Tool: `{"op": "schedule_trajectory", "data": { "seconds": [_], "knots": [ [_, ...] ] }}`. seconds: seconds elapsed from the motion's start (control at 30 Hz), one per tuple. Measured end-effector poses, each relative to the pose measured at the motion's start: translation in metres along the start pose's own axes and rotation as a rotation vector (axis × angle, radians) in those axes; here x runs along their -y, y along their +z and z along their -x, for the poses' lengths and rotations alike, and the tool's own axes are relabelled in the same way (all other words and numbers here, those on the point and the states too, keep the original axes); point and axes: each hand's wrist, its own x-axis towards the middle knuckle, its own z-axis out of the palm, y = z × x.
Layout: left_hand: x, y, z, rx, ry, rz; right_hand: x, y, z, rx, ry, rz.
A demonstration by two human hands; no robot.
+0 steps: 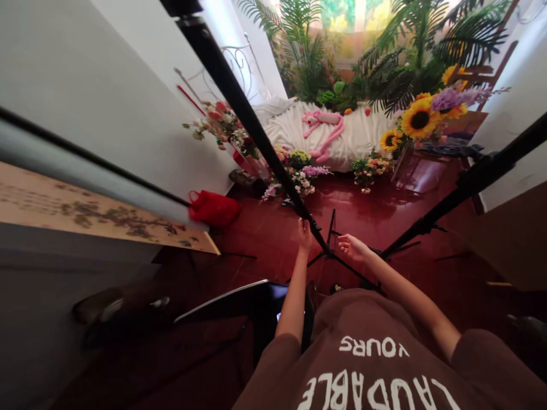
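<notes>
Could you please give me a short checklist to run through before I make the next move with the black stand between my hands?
1. Left hand gripping the black stand: cannot tell; it is right beside the pole, but the grip is unclear.
2. Right hand on the pole too: not ok; it is apart from the pole, with its fingers curled.
3. Stand's legs spread: ok; they splay out from the pole's foot.
4. Red bag away from those legs: ok; it lies off to the left.
5. Second stand truly upright: cannot tell; it slants in this wide view.
</notes>
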Motion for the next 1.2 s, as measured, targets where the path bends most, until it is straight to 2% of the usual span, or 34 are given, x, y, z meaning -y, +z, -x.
{"op": "schedule_trajectory", "data": {
  "seconds": [0.1, 0.23, 0.33, 0.43, 0.5, 0.6, 0.7, 0.77, 0.83, 0.9, 1.03, 1.2],
  "knots": [
    [0.000, 0.001, -0.005, 0.031, -0.008, 0.041, 0.002, 0.036, -0.016, 0.038, 0.114, 0.035],
    [0.002, 0.001, -0.009, 0.028, -0.028, 0.067, 0.007, 0.069, -0.034, 0.220, 0.152, -0.039],
    [0.005, 0.001, -0.011, -0.002, -0.039, 0.055, 0.006, 0.081, -0.044, 0.297, 0.159, -0.158],
    [0.008, 0.001, -0.012, -0.014, -0.030, 0.052, -0.001, 0.088, -0.051, 0.294, 0.094, -0.226],
    [0.008, 0.000, -0.011, -0.012, -0.017, 0.071, -0.005, 0.090, -0.055, 0.277, 0.017, -0.187],
    [0.004, -0.001, -0.010, 0.003, -0.008, 0.117, -0.006, 0.089, -0.058, 0.157, -0.180, 0.095],
    [0.000, -0.003, -0.010, 0.030, -0.025, 0.143, 0.004, 0.082, -0.055, -0.039, -0.562, 0.648],
    [-0.001, -0.004, -0.010, 0.041, -0.034, 0.156, 0.015, 0.077, -0.050, -0.107, -0.795, 1.057],
    [-0.002, -0.004, -0.010, 0.041, -0.035, 0.155, 0.024, 0.074, -0.045, -0.134, -0.909, 1.379],
    [-0.003, -0.005, -0.010, 0.031, -0.022, 0.120, 0.028, 0.073, -0.040, -0.154, -0.920, 1.573],
    [-0.010, -0.007, -0.008, -0.031, 0.064, 0.001, 0.024, 0.075, -0.031, -0.151, -0.902, 1.666],
    [-0.028, -0.009, -0.008, -0.075, 0.153, -0.089, 0.013, 0.076, -0.023, -0.139, -0.947, 1.482]
  ]
}}
